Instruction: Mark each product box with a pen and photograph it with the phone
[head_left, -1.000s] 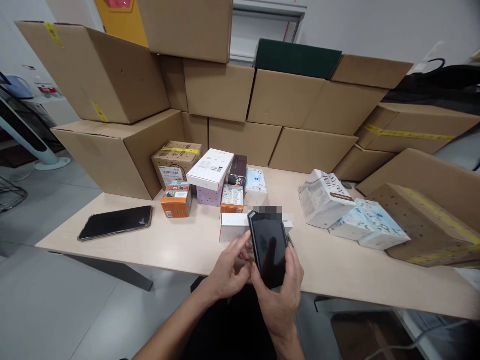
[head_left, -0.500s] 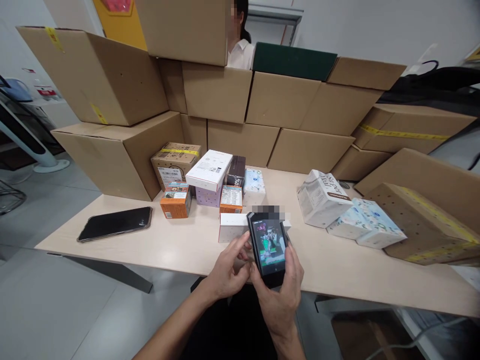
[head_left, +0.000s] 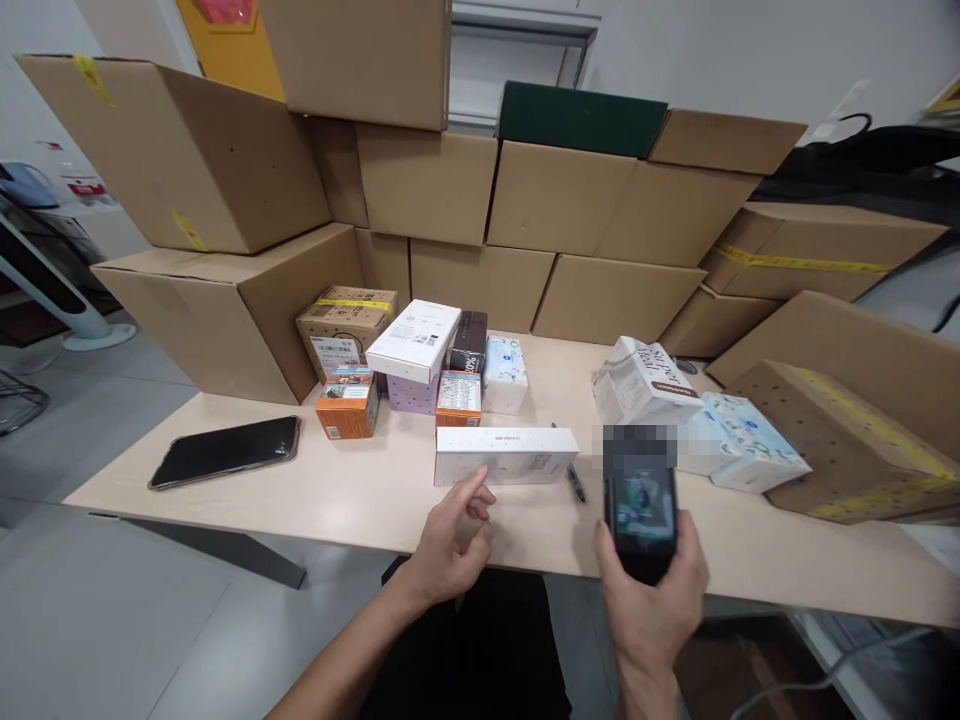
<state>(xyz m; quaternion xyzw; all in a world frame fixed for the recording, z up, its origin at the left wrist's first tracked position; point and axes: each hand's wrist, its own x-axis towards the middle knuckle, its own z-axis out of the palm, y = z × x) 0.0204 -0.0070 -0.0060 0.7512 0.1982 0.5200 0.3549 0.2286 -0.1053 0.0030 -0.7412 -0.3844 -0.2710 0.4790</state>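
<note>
My right hand [head_left: 660, 600] grips a dark smartphone [head_left: 642, 510] upright by its lower sides, with a lit, slightly blurred picture on its screen. In front of me, my left hand [head_left: 454, 540] is open and holds nothing, its index finger stretched toward the long white box [head_left: 502, 458]. From this angle I cannot tell if the fingertip touches the box. Just right of that box lies a dark pen [head_left: 575, 484], away from both hands. A second, larger phone [head_left: 226, 452] rests on the table's left side with its screen black.
Behind stand an orange box [head_left: 347, 405], a flat white box [head_left: 415, 338] on a purple one, and a blue-patterned tissue pack [head_left: 506, 375]. More packs, including a white marbled one [head_left: 645, 380], sit at right. Stacked cardboard boxes [head_left: 427, 185] wall off the table's back.
My right hand has carried the smartphone rightward, away from my left hand, uncovering the white box and pen. The left hand stays about in place. The person behind the boxes is out of view.
</note>
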